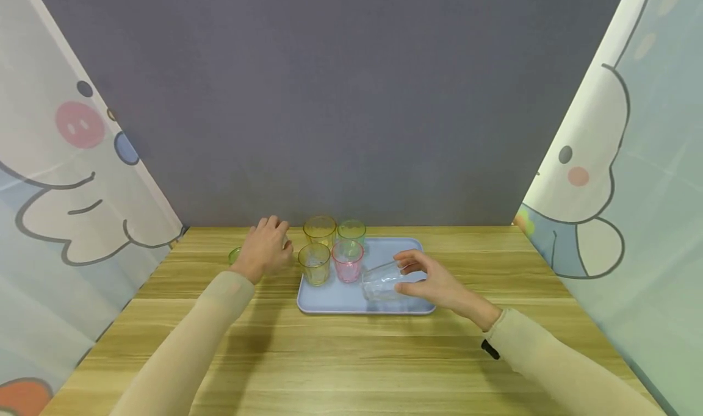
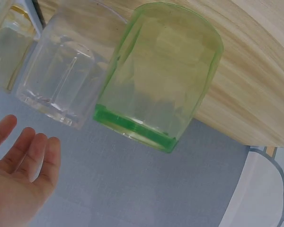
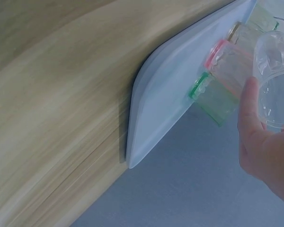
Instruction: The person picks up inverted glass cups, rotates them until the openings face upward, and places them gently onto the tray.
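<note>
In the head view my right hand (image 1: 434, 283) grips a clear glass (image 1: 378, 283) between thumb and fingers, and the glass leans far over above the right part of a pale blue tray (image 1: 340, 306). On the tray's left side stand yellow glasses (image 1: 315, 266), a pink-rimmed glass (image 1: 348, 262) and a green-tinted glass (image 1: 352, 232). My left hand (image 1: 266, 248) hovers left of the tray with loosely bent fingers and nothing in them. Close to it in the left wrist view are another clear glass (image 2: 61, 71) and a green glass (image 2: 158, 75).
All of this is on a wood-grain table (image 1: 351, 361). A grey panel (image 1: 351, 111) rises behind it, and curtains with cartoon figures (image 1: 82, 123) hang at both sides. The green glass stands left of the tray, partly behind my left wrist in the head view.
</note>
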Demonstrator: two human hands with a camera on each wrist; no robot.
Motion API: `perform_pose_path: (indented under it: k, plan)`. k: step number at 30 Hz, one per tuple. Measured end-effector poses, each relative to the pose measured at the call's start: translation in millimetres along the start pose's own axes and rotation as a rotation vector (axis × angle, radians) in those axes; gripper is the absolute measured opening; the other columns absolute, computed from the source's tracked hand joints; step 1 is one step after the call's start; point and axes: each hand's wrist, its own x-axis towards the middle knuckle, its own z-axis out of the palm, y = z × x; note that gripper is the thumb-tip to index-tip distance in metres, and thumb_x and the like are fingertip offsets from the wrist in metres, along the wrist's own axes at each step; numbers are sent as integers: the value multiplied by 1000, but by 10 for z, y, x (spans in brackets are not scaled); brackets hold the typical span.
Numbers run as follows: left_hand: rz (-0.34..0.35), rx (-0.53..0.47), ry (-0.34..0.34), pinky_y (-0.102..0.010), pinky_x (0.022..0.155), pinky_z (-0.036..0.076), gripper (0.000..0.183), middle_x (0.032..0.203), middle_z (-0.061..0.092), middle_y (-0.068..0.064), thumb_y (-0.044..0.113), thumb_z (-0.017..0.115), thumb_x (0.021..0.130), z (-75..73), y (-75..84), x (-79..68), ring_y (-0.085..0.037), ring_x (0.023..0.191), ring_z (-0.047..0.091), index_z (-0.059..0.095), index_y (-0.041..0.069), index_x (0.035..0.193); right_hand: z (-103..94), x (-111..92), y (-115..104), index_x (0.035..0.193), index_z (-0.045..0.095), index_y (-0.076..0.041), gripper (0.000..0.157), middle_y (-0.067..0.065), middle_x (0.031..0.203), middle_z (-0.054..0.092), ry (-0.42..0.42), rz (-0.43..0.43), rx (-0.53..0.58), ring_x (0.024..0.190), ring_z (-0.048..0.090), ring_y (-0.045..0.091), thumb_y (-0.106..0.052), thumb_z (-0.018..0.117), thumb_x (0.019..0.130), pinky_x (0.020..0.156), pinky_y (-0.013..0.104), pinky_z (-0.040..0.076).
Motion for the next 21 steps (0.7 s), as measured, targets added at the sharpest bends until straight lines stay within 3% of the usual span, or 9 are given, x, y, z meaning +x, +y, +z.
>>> perform_pose_path:
  k: [6,21]
  plan:
    - [-42,-3,-60,-60,91,46,45,122,55,-21,26,57,99,52,-36,2,-40,112,51,56,-1,135,-18,-11,24,139,54,-12,57,17,135,55,-7,7,-10,125,52,38,-26,79,90,89,42,51]
    - [-107,-51,-120,-65,97,44,55,133,49,-26,30,56,100,114,-144,42,-46,125,45,50,-3,144,-36,-21,26,139,54,-12,57,20,136,55,-1,13,-38,124,53,36,-26,79,90,90,43,50]
